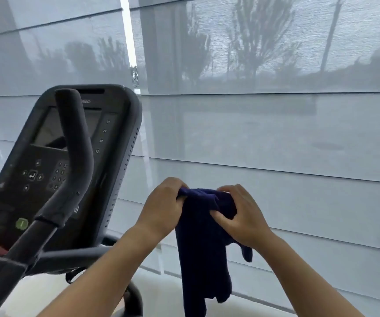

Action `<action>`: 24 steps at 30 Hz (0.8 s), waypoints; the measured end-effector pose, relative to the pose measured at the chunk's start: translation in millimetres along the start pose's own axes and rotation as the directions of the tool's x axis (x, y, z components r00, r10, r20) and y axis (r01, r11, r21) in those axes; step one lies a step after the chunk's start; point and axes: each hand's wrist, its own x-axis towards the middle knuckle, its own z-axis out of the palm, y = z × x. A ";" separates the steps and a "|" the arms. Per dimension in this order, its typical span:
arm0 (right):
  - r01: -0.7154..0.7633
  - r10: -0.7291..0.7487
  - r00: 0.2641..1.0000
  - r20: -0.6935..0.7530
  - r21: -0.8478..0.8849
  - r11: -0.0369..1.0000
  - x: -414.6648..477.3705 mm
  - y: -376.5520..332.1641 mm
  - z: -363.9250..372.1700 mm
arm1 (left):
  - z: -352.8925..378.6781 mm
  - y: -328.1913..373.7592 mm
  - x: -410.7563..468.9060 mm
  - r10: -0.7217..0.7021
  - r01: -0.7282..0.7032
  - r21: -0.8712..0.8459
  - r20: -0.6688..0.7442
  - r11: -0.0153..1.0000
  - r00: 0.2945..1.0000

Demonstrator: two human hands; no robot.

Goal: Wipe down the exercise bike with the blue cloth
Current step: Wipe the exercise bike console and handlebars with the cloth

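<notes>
Both hands — left hand [161, 208] and right hand [241, 216] — pinch the blue cloth [201, 248] bunched in mid-air, right of the exercise bike [74, 156], and its dangling tail could slip free mid-wipe.

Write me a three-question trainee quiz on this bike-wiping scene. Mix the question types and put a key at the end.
1. True or false: the blue cloth is pressed against the bike's console.
2. Which grips the cloth? A) the left hand only B) the right hand only C) both hands
3. Fill in: seen from the head camera, the console stands to the ___ of the hands.

Key
1. False: the cloth hangs in the air from the hands, apart from the console.
2. C: each hand grips the cloth's upper part.
3. left
</notes>
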 end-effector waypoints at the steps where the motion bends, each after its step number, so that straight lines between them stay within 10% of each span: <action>1: 0.007 -0.007 1.000 0.020 0.002 1.000 5.4 4.5 1.8 | 1.1 1.3 3.8 -0.007 0.007 0.004 0.007 1.000 1.000; 18: 0.223 -0.211 0.975 -0.073 0.300 0.927 55.7 -18.9 36.4 | -63.2 22.5 26.6 0.001 0.038 0.164 -0.235 0.986 0.972; 24: 0.176 -0.259 0.956 0.137 0.438 0.881 44.1 -70.1 46.1 | -100.2 18.7 6.0 0.033 0.010 0.196 -0.214 0.980 0.976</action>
